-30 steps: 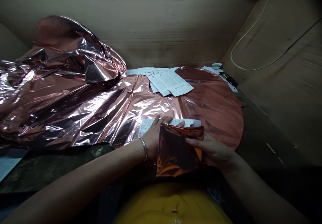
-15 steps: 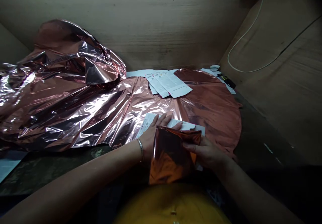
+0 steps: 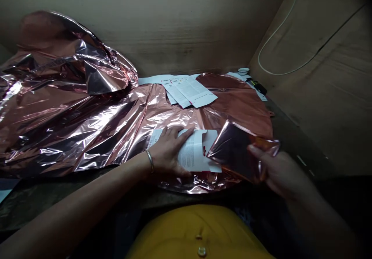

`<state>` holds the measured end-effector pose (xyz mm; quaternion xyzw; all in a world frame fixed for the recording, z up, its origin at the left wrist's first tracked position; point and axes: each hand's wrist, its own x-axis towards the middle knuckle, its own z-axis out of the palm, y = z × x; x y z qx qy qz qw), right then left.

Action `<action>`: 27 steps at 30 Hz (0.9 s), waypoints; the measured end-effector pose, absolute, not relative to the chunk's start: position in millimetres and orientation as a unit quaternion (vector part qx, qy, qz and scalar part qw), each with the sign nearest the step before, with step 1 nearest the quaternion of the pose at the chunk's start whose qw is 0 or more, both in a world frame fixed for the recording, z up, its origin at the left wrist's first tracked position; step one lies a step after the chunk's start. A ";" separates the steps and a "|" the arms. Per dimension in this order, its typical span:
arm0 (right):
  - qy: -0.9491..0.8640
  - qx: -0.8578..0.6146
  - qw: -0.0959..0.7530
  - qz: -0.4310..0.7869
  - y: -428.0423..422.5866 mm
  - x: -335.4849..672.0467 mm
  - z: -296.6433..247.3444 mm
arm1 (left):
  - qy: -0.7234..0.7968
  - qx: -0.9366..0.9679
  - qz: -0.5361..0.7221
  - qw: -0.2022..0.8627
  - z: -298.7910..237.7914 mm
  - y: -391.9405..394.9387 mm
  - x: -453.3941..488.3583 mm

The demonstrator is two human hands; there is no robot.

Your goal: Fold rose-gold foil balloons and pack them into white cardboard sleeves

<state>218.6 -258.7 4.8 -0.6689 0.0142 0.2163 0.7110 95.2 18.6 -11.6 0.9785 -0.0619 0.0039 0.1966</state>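
Note:
My left hand [image 3: 168,148] spans a printed white card envelope [image 3: 190,152], fingers spread over its upper edge and thumb along the lower edge. The envelope's open end faces right, with its flap out. My right hand [image 3: 279,170], somewhat blurred, pinches a flat folded foil balloon [image 3: 232,148] in shiny rose-gold. One corner of this folded foil meets the envelope's mouth; whether it is inside I cannot tell. Beneath both lies a large spread-out rose-gold foil balloon [image 3: 116,123].
Several printed white envelopes [image 3: 193,90] lie on the foil at the back. A small white dish [image 3: 243,71] and a black and yellow object [image 3: 257,85] sit in the right rear corner. A cable [image 3: 270,71] hangs on the right wall [image 3: 316,96]. Another paper [image 3: 7,187] is at left.
My right hand has swung the folded foil to the right and turned it toward the envelope's mouth. The envelope shows more fully, under my left hand. The view has shifted slightly.

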 end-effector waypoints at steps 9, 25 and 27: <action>-0.032 -0.643 0.650 0.403 -243.5 214.7 -10.8 | -0.096 0.979 0.013 0.182 -13.0 15.6 95.1; -0.135 -0.778 0.517 0.329 -219.0 211.1 -28.3 | -0.109 0.976 -0.005 0.190 -16.7 12.9 94.4; -0.185 -0.845 0.453 0.215 -224.0 207.2 -24.6 | -0.103 0.976 -0.005 0.194 -18.9 13.8 93.7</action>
